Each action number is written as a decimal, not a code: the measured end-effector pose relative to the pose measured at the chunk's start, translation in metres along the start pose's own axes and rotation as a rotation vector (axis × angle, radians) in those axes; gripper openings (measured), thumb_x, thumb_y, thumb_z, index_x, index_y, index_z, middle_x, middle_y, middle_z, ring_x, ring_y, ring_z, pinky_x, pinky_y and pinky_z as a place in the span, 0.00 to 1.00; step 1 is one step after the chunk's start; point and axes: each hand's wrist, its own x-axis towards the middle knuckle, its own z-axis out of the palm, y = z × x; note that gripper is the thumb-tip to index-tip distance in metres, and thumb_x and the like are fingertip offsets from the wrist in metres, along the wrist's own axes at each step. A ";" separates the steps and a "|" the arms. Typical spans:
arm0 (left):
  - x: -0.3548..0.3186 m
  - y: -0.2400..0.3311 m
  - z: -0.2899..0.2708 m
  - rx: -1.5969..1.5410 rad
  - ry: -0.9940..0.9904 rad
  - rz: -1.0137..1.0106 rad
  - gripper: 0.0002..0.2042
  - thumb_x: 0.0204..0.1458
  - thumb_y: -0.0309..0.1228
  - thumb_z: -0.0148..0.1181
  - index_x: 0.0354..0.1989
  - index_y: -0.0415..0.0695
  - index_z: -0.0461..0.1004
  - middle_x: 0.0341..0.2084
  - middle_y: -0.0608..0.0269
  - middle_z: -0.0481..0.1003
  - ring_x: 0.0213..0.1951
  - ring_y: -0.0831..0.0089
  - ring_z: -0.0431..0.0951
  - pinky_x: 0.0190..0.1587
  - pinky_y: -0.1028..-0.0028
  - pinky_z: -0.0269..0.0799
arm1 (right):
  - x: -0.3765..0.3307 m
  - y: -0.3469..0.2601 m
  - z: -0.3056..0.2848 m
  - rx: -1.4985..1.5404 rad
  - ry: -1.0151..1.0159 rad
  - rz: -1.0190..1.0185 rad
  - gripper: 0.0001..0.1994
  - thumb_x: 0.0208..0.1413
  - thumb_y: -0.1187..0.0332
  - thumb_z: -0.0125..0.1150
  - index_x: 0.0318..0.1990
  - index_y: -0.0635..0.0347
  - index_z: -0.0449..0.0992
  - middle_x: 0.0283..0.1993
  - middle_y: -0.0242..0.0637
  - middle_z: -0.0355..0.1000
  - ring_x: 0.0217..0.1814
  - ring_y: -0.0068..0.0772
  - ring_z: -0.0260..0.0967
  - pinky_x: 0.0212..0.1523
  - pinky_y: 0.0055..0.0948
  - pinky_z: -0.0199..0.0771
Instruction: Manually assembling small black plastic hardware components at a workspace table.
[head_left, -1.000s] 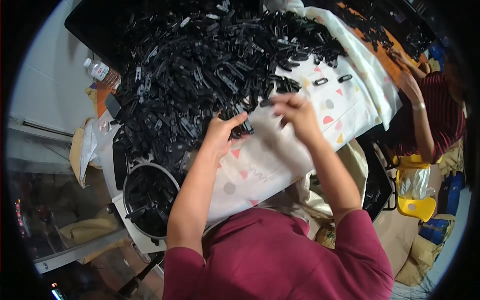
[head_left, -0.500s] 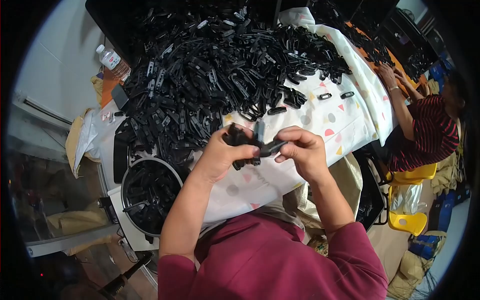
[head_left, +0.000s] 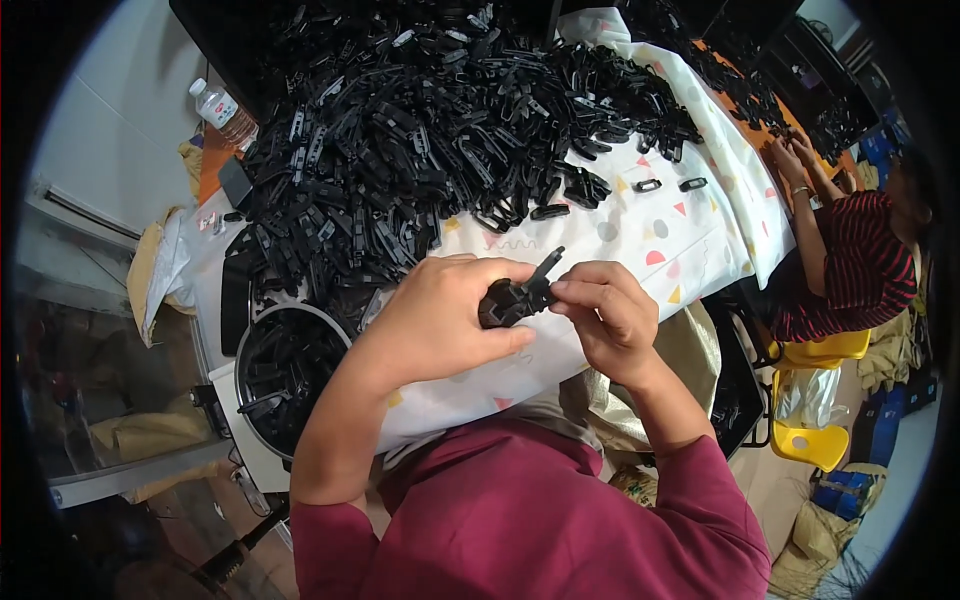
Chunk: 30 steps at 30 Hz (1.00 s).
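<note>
My left hand (head_left: pixel 437 318) is curled around a bunch of small black plastic parts (head_left: pixel 508 304), thumb below and fingers above. One slim part sticks up out of the bunch, between the two hands. With thumb and fingertips, my right hand (head_left: pixel 612 318) pinches the right end of these black parts. Both hands are over the patterned white cloth (head_left: pixel 590 240), near its front edge. Beyond them spreads a large heap of similar slim black parts (head_left: pixel 380 130), some with slots. A few loose ones (head_left: pixel 648 185) lie apart on the cloth.
Left of my forearm stands a round pot (head_left: pixel 243 385) filled with black parts. A plastic bottle (head_left: pixel 222 113) stands at the far left. On the right another person in a striped top (head_left: pixel 850 250) works at an orange table (head_left: pixel 775 115), near yellow chairs (head_left: pixel 810 443).
My left hand has turned so its back shows, and the black parts now sit lower in its grip. The right hand still pinches at their right side. The other person's hands shifted slightly.
</note>
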 end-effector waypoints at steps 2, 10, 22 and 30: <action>0.003 -0.005 0.016 0.100 0.141 -0.005 0.18 0.34 0.28 0.67 0.36 0.39 0.74 0.27 0.56 0.76 0.28 0.67 0.78 0.31 0.75 0.72 | -0.002 0.005 -0.001 -0.026 -0.028 -0.071 0.17 0.36 0.84 0.65 0.38 0.63 0.73 0.32 0.40 0.70 0.31 0.32 0.69 0.30 0.24 0.71; -0.018 -0.016 0.033 -0.009 0.155 -0.099 0.17 0.34 0.29 0.69 0.36 0.40 0.74 0.28 0.56 0.77 0.29 0.67 0.78 0.32 0.74 0.72 | -0.019 0.004 0.005 0.410 -0.247 0.525 0.17 0.46 0.73 0.64 0.44 0.63 0.69 0.38 0.37 0.70 0.37 0.30 0.71 0.40 0.23 0.71; -0.163 -0.049 -0.038 0.717 0.630 -0.792 0.23 0.40 0.33 0.64 0.47 0.41 0.69 0.39 0.52 0.72 0.43 0.56 0.71 0.47 0.65 0.65 | 0.003 0.153 0.024 -0.539 -0.344 0.336 0.14 0.41 0.71 0.60 0.39 0.59 0.73 0.37 0.41 0.70 0.39 0.46 0.67 0.38 0.36 0.68; -0.034 -0.089 0.025 1.115 0.138 -0.113 0.03 0.35 0.25 0.53 0.19 0.46 0.74 0.22 0.67 0.67 0.33 0.68 0.67 0.34 0.72 0.63 | -0.007 0.098 0.054 -0.257 -0.181 0.499 0.10 0.51 0.73 0.55 0.41 0.62 0.72 0.34 0.41 0.73 0.32 0.36 0.71 0.28 0.29 0.70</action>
